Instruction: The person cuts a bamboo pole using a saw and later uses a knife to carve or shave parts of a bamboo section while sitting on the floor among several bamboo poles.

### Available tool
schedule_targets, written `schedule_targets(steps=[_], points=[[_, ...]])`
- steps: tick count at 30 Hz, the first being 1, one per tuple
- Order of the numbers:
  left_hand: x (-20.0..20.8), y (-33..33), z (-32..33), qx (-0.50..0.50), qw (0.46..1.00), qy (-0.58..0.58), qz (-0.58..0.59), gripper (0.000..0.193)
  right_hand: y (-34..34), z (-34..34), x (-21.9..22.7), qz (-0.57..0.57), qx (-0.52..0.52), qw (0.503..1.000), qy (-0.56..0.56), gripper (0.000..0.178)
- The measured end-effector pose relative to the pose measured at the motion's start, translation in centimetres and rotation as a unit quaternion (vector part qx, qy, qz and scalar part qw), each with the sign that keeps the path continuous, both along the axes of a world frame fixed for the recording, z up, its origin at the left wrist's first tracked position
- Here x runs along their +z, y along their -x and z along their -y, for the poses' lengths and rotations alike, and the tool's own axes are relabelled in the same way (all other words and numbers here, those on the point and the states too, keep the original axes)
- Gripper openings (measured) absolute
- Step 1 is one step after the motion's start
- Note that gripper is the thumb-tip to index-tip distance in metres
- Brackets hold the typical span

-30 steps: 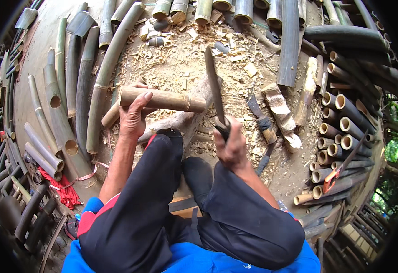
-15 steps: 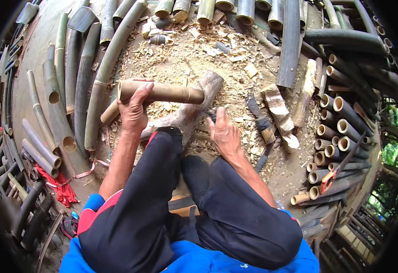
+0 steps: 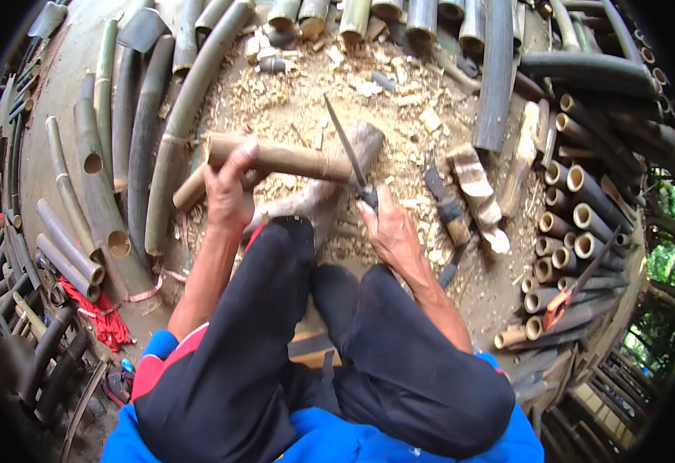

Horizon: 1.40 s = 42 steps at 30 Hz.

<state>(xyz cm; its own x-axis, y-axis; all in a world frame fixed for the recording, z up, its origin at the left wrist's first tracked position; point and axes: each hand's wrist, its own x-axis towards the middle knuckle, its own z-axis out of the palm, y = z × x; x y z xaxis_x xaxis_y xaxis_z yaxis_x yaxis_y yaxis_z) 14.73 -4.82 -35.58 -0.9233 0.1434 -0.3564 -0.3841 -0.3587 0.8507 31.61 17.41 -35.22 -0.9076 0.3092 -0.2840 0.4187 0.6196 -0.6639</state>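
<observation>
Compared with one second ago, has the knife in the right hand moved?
Yes, left: judged against the log on the ground, the tip of the knife now lies farther left of the log's far end.

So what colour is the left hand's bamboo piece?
The bamboo piece is light brown, clearest in head view.

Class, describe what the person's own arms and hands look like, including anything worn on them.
The left hand and right hand are bare, without gloves, and no watch or bracelet shows. The forearms are uncovered too. Bright blue cloth, apparently sleeve, shows at the upper end of each forearm.
</observation>
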Motion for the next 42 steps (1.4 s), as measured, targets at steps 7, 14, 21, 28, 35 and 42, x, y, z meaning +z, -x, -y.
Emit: schedule_targets(steps=[7, 14, 21, 28, 35, 42], points=[[0.3, -0.6, -1.8, 0.047, 0.997, 0.047, 0.028, 0.040, -1.8, 1.0, 3.7, -0.321, -0.022, 0.946, -0.029, 0.038], [1.4, -1.0, -0.6, 0.038, 0.998, 0.041, -0.028, 0.044, -0.5, 0.7, 3.7, 0.010, -0.014, 0.998, 0.054, 0.034], [1.5, -1.3, -0.2, -0.078, 0.995, 0.056, -0.035, 0.044, -1.4, 0.6, -1.5, 0.012, 0.007, 0.998, -0.061, 0.032], [0.7, -0.2, -0.6, 0.042, 0.997, 0.068, -0.022, 0.040, 0.3, 1.0, 6.8, -0.090, -0.017, 0.996, -0.005, 0.034], [0.3, -0.9, -1.9, 0.002, 0.993, 0.028, -0.118, 0.033, 0.5, -0.4, 0.0, -0.041, 0.007, 0.991, -0.129, 0.030], [1.5, -0.3, -0.2, -0.072, 0.993, 0.015, -0.095, 0.036, 0.5, 1.4, 7.9, -0.282, -0.018, 0.959, 0.012, 0.035]])
